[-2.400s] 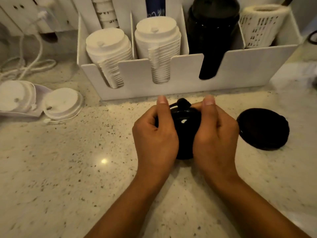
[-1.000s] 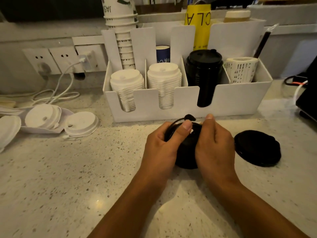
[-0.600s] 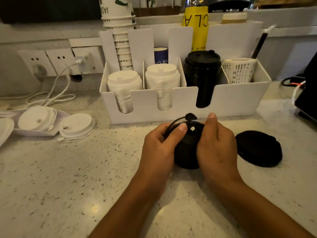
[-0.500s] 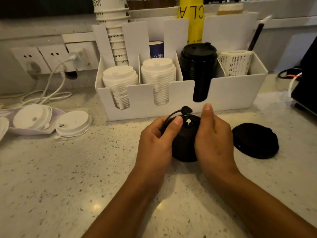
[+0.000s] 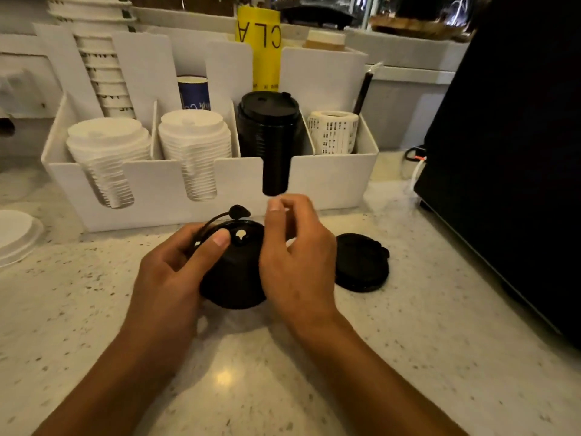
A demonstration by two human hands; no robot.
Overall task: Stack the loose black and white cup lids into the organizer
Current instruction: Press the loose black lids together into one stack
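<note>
A glossy black cup lid (image 5: 234, 272), sip hole showing, plug tab raised, sits on the speckled counter (image 5: 94, 309). The left hand (image 5: 171, 275) grips it; the right hand (image 5: 297, 256) hovers, fingers loosely curled, before the white organizer (image 5: 330, 180).

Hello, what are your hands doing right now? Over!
Left hand holds black lid stack; right hand loose beside it. Spare black lid on counter. Organizer path clear.
</note>
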